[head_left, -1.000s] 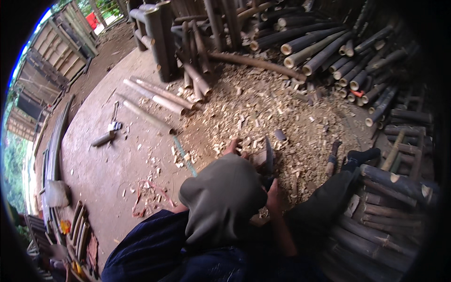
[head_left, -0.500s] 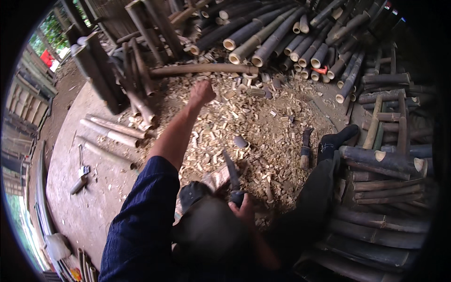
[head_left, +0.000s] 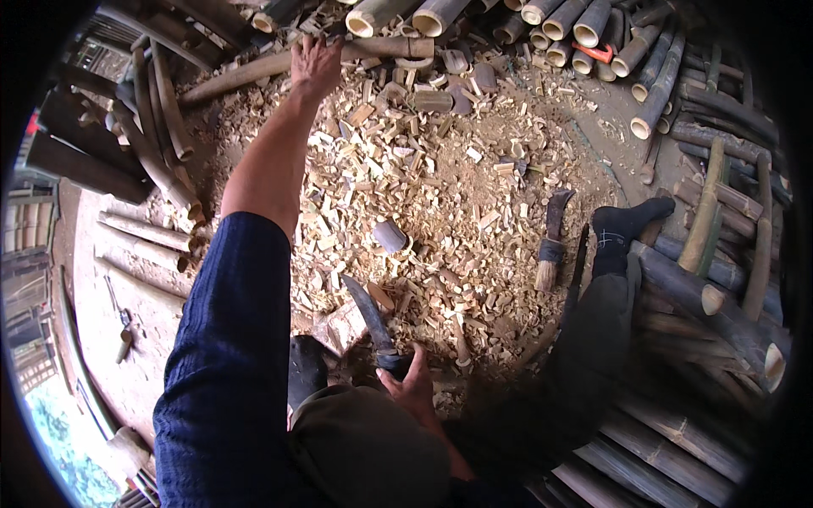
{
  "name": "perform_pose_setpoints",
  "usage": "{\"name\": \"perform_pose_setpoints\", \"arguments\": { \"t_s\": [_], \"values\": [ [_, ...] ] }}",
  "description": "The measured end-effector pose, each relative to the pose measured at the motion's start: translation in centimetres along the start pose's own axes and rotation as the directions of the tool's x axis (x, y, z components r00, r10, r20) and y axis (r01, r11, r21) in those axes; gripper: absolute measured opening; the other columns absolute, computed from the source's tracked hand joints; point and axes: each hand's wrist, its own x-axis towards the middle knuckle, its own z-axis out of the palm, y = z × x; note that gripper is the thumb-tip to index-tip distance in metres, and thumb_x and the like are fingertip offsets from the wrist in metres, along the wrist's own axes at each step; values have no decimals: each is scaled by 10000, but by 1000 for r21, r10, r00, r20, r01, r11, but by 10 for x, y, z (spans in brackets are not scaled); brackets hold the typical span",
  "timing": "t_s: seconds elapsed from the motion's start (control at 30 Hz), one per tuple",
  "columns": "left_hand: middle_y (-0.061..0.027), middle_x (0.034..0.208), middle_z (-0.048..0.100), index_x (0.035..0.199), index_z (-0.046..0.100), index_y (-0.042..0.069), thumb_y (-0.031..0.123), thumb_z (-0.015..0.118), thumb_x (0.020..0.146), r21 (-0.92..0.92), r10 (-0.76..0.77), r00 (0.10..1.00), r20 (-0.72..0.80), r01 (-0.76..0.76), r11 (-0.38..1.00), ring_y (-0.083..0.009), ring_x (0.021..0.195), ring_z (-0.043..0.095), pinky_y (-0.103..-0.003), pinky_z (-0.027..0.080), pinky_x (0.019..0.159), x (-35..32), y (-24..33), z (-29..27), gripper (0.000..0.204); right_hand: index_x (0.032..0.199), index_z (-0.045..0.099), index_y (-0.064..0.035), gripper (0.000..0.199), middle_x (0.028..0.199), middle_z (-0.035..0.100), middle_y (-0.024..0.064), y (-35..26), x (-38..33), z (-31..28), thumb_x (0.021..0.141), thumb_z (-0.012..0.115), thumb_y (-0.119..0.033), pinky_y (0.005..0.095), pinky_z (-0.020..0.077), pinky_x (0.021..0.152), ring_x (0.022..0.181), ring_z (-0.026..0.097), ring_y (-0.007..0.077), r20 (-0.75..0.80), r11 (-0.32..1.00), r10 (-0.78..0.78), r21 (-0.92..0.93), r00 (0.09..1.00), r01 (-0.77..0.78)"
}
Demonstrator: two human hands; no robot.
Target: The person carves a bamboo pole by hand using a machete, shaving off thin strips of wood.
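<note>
My left hand (head_left: 317, 66) is stretched far forward, fingers extended and open, over a long wooden pole (head_left: 246, 74) lying at the far side; whether it touches the pole I cannot tell. In my right hand (head_left: 413, 385), close to my lap, is a curved-blade knife (head_left: 367, 311), gripped by its dark handle with the blade pointing forward and left. Beside that blade is a pale wood block (head_left: 345, 328). A second knife (head_left: 554, 224), with a bound handle, lies on the shavings near my right foot (head_left: 622, 229).
Wood chips and shavings (head_left: 449, 220) cover the ground ahead. Cut bamboo poles (head_left: 584, 38) are stacked at the far right, with more (head_left: 720, 305) along my right side. Thin bamboo lengths (head_left: 144, 245) lie at left, near upright posts (head_left: 85, 144). A short dark bamboo piece (head_left: 389, 236) sits mid-floor.
My left hand has reached farther forward, its fingers opening out from a bent shape. The view has shifted. My right hand still holds the knife near my lap.
</note>
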Motion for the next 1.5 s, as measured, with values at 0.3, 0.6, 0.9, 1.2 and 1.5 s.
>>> {"name": "perform_pose_setpoints", "arguments": {
  "t_s": [0.3, 0.6, 0.9, 1.2, 1.5],
  "values": [
    [-165, 1279, 646, 1395, 545, 184, 218, 567, 913, 68, 155, 972, 174, -169, 983, -387, 1382, 433, -599, 261, 1148, -31, 4, -12, 483, 1419, 352, 58, 852, 1264, 522, 306, 25, -2, 15, 837, 783, -392, 490, 469, 993, 1158, 554, 469, -100, 975, -218, -58, 971, 213],
    [-127, 1178, 668, 1209, 590, 90, 211, 792, 729, -100, 353, 918, -181, -374, 922, -305, 1338, 476, -564, 274, 1146, -114, -57, -136, 534, 1423, 369, 81, 929, 1306, 532, 309, 46, 4, 32, 803, 798, -462, 499, 466, 995, 1163, 570, 451, -205, 936, -351, -111, 914, 335],
    [-134, 1036, 736, 1087, 732, 56, 243, 784, 819, -704, -203, 904, -376, -137, 697, -192, 964, 687, -405, 520, 870, -169, -195, -390, 331, 1417, 349, 75, 983, 1310, 538, 318, 57, 23, 34, 743, 847, -439, 471, 449, 1032, 1213, 551, 441, -209, 968, -248, -83, 946, 236],
    [-88, 965, 685, 1121, 637, -9, 296, 790, 874, -997, -741, 672, 24, -37, -67, -201, 845, 668, -388, 587, 732, -324, -193, -234, 421, 1488, 252, 61, 935, 1416, 437, 319, 12, 2, 56, 822, 770, -341, 508, 411, 1070, 1270, 493, 472, -121, 908, -326, -316, 937, 275],
    [-113, 1143, 610, 1235, 565, 14, 335, 775, 891, -685, -688, 660, 300, -353, -637, -262, 1047, 617, -469, 542, 870, -389, -201, -209, 515, 1351, 402, -2, 627, 1021, 587, 156, 1, -13, -3, 883, 675, -318, 428, 508, 710, 778, 600, 277, -154, 933, -8, 355, 988, 63]
  ]
}}
